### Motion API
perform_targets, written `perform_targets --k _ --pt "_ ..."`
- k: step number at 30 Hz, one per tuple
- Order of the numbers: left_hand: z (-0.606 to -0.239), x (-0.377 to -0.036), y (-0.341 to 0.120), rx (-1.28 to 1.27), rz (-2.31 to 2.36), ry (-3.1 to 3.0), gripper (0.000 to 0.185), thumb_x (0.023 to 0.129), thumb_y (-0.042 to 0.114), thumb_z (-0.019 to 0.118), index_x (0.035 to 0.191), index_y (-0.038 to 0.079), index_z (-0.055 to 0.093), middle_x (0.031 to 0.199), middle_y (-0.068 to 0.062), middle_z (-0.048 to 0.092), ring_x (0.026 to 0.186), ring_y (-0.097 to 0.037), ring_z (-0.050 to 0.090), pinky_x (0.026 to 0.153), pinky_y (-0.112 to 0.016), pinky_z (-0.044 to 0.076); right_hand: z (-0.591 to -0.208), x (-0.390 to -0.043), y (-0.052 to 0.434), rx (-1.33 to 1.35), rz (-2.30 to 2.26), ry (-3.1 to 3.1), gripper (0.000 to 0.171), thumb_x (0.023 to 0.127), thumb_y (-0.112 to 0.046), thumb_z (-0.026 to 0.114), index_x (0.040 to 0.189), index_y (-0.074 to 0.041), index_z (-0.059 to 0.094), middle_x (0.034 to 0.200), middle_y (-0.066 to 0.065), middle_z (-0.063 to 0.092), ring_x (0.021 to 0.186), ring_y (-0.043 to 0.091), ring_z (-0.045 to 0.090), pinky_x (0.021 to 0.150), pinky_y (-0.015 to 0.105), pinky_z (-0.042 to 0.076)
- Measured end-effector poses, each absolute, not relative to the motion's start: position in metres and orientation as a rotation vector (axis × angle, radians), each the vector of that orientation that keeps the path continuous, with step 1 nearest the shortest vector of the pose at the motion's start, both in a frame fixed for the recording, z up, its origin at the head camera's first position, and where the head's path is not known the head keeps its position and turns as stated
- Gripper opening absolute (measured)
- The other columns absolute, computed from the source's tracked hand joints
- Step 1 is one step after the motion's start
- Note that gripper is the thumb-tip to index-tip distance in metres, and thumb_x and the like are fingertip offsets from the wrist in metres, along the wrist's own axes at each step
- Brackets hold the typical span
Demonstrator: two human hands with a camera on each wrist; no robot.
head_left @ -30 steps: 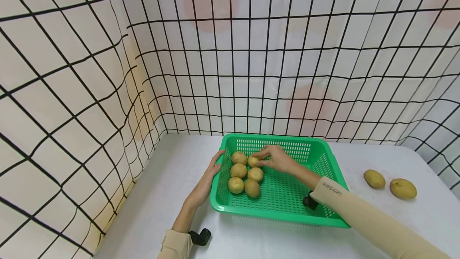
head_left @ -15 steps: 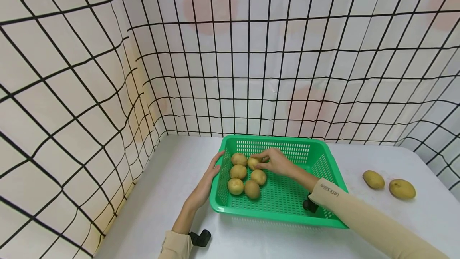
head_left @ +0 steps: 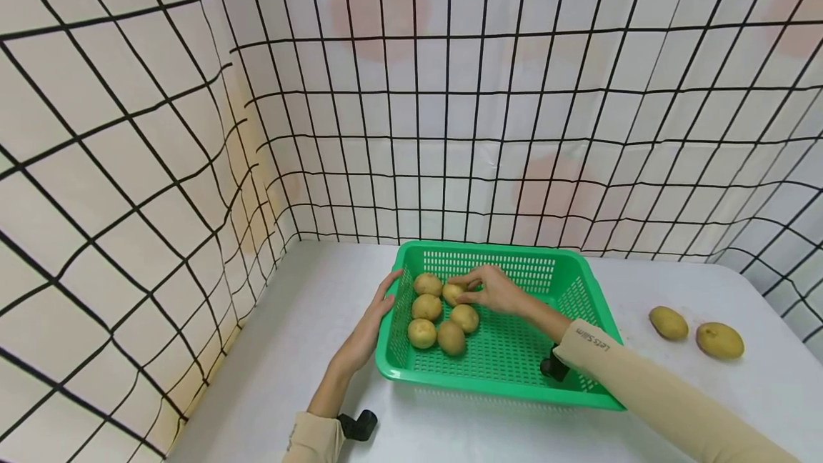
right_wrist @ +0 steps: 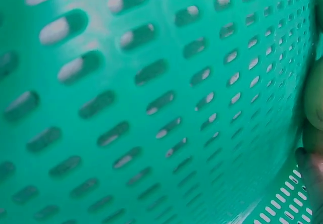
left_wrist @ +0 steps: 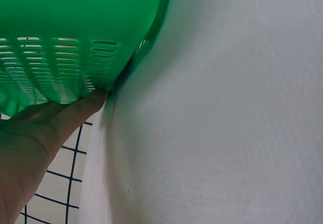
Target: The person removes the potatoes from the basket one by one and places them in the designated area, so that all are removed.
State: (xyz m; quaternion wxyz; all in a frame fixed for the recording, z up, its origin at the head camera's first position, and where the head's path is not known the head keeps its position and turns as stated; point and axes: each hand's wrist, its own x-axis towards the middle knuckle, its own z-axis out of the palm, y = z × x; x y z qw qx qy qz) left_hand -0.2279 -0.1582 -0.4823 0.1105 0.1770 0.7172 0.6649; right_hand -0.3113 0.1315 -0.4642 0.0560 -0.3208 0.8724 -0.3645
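A green perforated plastic basket (head_left: 501,393) stands on the white table. Along its left part lie several potatoes (head_left: 426,308), arranged in two rough columns. My right hand (head_left: 496,290) reaches inside and pinches a potato (head_left: 452,293) at the back of the inner column, between thumb and fingers. Just in front of that one lies another potato (head_left: 465,318), shifted a little to the right. My left hand (head_left: 368,327) rests on the basket's left side, fingers extended along the rim. In the left wrist view, the left hand (left_wrist: 35,138) touches the basket's outer wall (left_wrist: 75,12).
Two potatoes, a smaller one (head_left: 669,323) and a larger one (head_left: 720,341), lie on the table to the right of the basket. A black grid on a pale backdrop (head_left: 450,113) closes off the back and left side. Black wrist cameras (head_left: 358,425) sit on both wrists.
The pinched potato and my right hand have shifted slightly toward the front. The potato in front of it has moved a little right and forward. My left hand has stayed put.
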Motion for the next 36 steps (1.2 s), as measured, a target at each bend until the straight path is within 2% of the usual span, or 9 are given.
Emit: perform_targets --k 10,18,27,30,34,36 --pt "-0.483 -0.228 -0.158 0.515 1.959 2.104 0.052 0.113 0.04 0.022 0.164 0.038 0.015 0.175 -0.003 0.005 0.161 -0.036 0.008 0.124 -0.067 0.019 -0.463 -0.313 0.134 -0.98 -1.101 2.612 0.041 0.09 -0.011 0.078 0.129 -0.004 0.071 0.123 0.018 0.074 0.105 0.033 0.074 0.086 0.039 0.062" --pt "-0.482 -0.227 -0.159 0.515 1.964 2.102 0.051 0.113 0.039 0.022 0.164 0.039 0.016 0.174 -0.003 0.006 0.16 -0.035 0.009 0.124 -0.068 0.019 -0.455 -0.314 0.137 -0.98 -1.169 2.538 0.042 0.091 -0.011 0.077 0.132 -0.003 0.069 0.127 0.018 0.073 0.111 0.036 0.072 0.092 0.044 0.06" --pt "-0.481 -0.227 -0.159 0.524 1.96 2.098 0.052 0.113 0.04 0.022 0.164 0.039 0.014 0.174 -0.003 0.005 0.16 -0.036 0.009 0.123 -0.068 0.019 -0.443 -0.313 0.141 -1.009 -1.191 2.524 0.042 0.093 -0.013 0.076 0.133 -0.002 0.069 0.129 0.019 0.072 0.111 0.037 0.072 0.092 0.05 0.059" --pt "-0.482 -0.228 -0.159 0.52 1.957 2.097 0.051 0.113 0.04 0.023 0.163 0.04 0.016 0.174 -0.002 0.005 0.161 -0.035 0.007 0.124 -0.068 0.018 -0.437 -0.311 0.144 -0.996 -1.226 2.522 0.042 0.094 -0.012 0.075 0.133 -0.002 0.068 0.13 0.02 0.071 0.111 0.037 0.072 0.089 0.047 0.06" --pt "-0.481 -0.229 -0.158 0.52 1.953 2.097 0.052 0.113 0.04 0.023 0.164 0.039 0.015 0.174 -0.003 0.005 0.161 -0.036 0.007 0.123 -0.069 0.018 -0.431 -0.312 0.146 -0.974 -1.265 2.526 0.042 0.094 -0.013 0.075 0.135 -0.003 0.068 0.13 0.019 0.071 0.112 0.035 0.072 0.085 0.034 0.059" --pt "-0.482 -0.229 -0.158 0.53 1.953 2.097 0.052 0.113 0.04 0.022 0.165 0.037 0.013 0.175 -0.005 0.004 0.16 -0.038 0.008 0.123 -0.07 0.019 -0.429 -0.314 0.147 -0.954 -1.288 2.524 0.043 0.094 -0.015 0.075 0.135 -0.005 0.068 0.131 0.019 0.071 0.112 0.036 0.072 0.074 0.028 0.054"
